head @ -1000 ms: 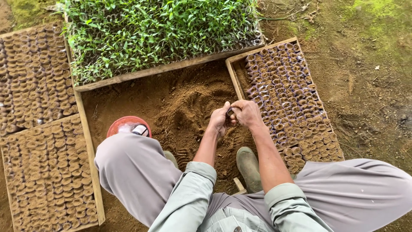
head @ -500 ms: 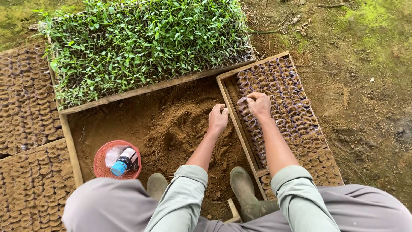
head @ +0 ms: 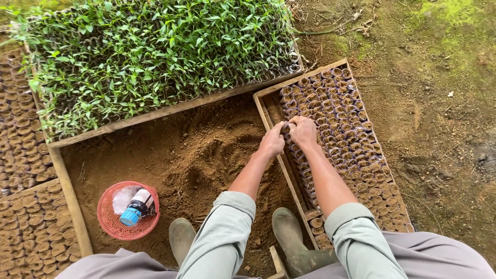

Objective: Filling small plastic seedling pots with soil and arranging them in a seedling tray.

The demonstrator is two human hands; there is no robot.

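rough wooden tray (head: 268, 119), perhaps plastic basket (head: 106, 223)

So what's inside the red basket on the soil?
The red basket holds a bottle with a blue cap, lying on its side on a clear plastic bag. Whatever lies beneath the bottle and bag is covered.

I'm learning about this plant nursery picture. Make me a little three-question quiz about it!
1. True or false: both hands, the left hand and the right hand, are at the wooden tray of small soil-filled pots.
2. What lies in the red basket? A) a bottle with a blue cap B) a trowel C) seedlings
3. Fill in: the tray of green seedlings lies beyond the patch of loose ____.

Key: 1 true. 2 A, the bottle lies in the basket. 3 soil.
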